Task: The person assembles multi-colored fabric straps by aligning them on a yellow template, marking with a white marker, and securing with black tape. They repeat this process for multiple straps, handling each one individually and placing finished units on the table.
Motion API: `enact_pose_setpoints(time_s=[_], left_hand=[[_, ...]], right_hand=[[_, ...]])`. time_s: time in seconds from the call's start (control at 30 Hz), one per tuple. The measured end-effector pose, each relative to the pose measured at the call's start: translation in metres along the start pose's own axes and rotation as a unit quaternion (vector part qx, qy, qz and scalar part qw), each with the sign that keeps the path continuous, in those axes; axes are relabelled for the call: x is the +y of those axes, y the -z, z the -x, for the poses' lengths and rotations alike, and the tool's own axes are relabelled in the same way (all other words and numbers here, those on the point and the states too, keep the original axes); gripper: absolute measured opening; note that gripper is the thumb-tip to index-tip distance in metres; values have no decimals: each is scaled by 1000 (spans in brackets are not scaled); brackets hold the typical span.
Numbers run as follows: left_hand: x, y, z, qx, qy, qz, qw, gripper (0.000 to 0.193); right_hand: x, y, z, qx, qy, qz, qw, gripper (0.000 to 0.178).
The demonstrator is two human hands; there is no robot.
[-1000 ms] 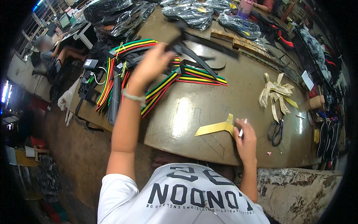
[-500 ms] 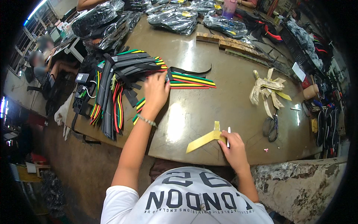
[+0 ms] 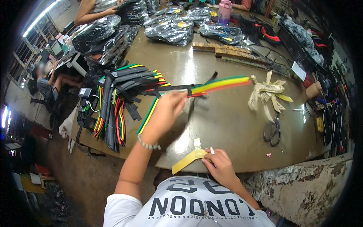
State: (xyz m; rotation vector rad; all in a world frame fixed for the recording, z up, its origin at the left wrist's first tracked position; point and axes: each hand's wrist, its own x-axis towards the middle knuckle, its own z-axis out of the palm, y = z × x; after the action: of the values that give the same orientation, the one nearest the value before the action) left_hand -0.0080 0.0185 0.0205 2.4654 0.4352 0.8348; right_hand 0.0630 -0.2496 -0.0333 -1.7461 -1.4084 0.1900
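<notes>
My left hand is closed on the near end of a strap piece striped green, yellow and red. The far end of that piece is lifted and blurred. Beside it lies a heap of black padded straps with coloured stripes. Close to my body, my right hand pinches a flat yellow angled template against the table edge. A slim white pen-like stick pokes up between the fingers of that hand; its lower part is hidden.
Black scissors and a cluster of pale templates lie to the right on the table. Wooden strips, plastic-wrapped black goods and a pink bottle stand farther back. Another person's arm reaches in at the far left.
My left hand has drawn a striped strap piece out from the heap and lifted it, moving right and nearer. My right hand has brought the yellow template left and closer to my body.
</notes>
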Motion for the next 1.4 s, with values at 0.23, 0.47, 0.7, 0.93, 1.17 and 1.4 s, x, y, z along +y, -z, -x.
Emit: enact_pose_setpoints(time_s=[0.23, 0.47, 0.7, 0.93, 1.17, 1.4], left_hand=[[22, -32, 98, -52, 20, -103, 993, 36], [35, -23, 109, -12, 117, -8, 993, 23], [15, -38, 124, 14, 82, -9, 996, 27], [48, -53, 101, -30, 38, -134, 990, 22], [59, -82, 76, -100, 34, -375, 921, 43], [70, -99, 83, -151, 76, -408, 897, 85]], right_hand=[[-6, 0, -16, -41, 36, 32, 998, 18], [24, -24, -81, 22, 48, 128, 990, 17], [36, -32, -57, -13, 40, 124, 991, 24], [34, -27, -60, -42, 83, 152, 984, 31], [62, 35, -65, 37, -310, -429, 847, 33], [34, 4, -16, 117, -246, -88, 958, 20]])
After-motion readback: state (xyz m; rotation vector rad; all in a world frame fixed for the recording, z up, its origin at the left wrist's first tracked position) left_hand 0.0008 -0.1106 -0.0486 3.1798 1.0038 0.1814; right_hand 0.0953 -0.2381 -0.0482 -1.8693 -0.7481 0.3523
